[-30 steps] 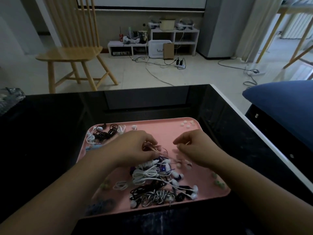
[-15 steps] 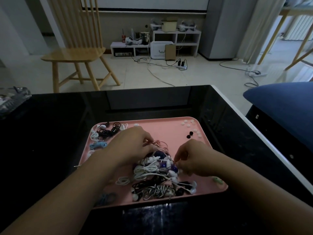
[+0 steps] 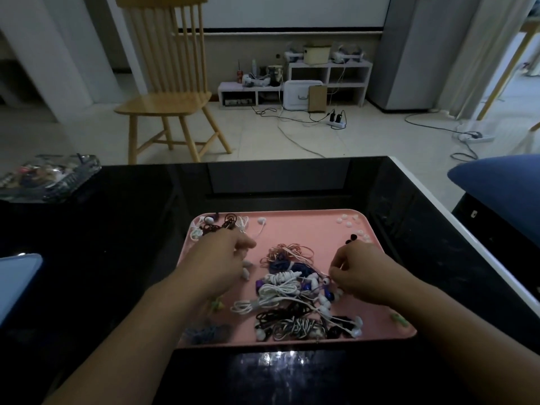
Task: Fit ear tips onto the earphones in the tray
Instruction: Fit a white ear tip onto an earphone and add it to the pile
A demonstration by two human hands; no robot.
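Fingers [image 3: 336,270] of my right hand [image 3: 362,276] pinch something tiny, left hand's [image 3: 222,258] hidden; tugging risks dragging tangled earphones [image 3: 289,290] off the tray [image 3: 304,229].

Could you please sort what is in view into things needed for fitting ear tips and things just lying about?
For the job: pink tray, tangled earphones, white ear tips, black ear tips.

Lying about: wooden chair, clear bag, blue cushion, power strip.

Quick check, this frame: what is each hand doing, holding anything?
Left hand: fingers curled, contents hidden; cannot tell.
Right hand: pinching something small at the earphones.
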